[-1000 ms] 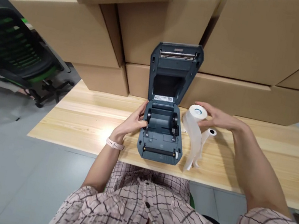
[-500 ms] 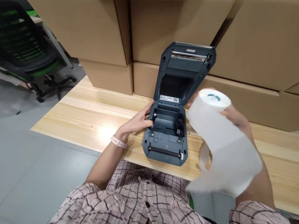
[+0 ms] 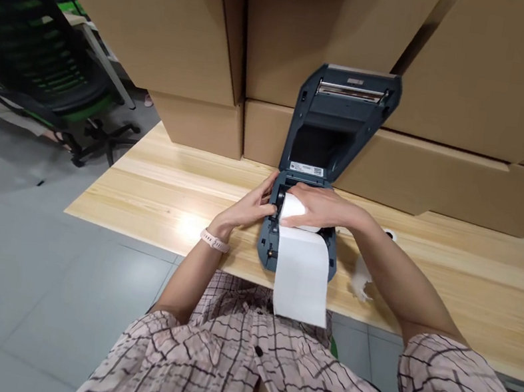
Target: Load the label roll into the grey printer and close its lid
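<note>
A dark grey label printer (image 3: 271, 262) stands on the wooden table with its lid (image 3: 344, 119) raised. Inside its bay lies a roll of white labels (image 3: 294, 210), and the loose strip runs forward over the printer's front edge and hangs past the table. My right hand (image 3: 318, 207) is wrapped over the roll from above and covers part of it. My left hand (image 3: 252, 208) grips the printer's left side, thumb at the left roll holder and fingers along the outer wall. The far roll holder is hidden.
Large cardboard boxes (image 3: 299, 40) are stacked along the back of the wooden table (image 3: 124, 199). Right of the printer lie a crumpled paper scrap (image 3: 361, 280) and a small dark-centred roll (image 3: 390, 235), partly behind my forearm. An office chair (image 3: 37, 62) stands at the left.
My right hand has brought the label roll left and down into the printer's bay. Its strip now lies across the printer's front. My left hand keeps its hold on the printer.
</note>
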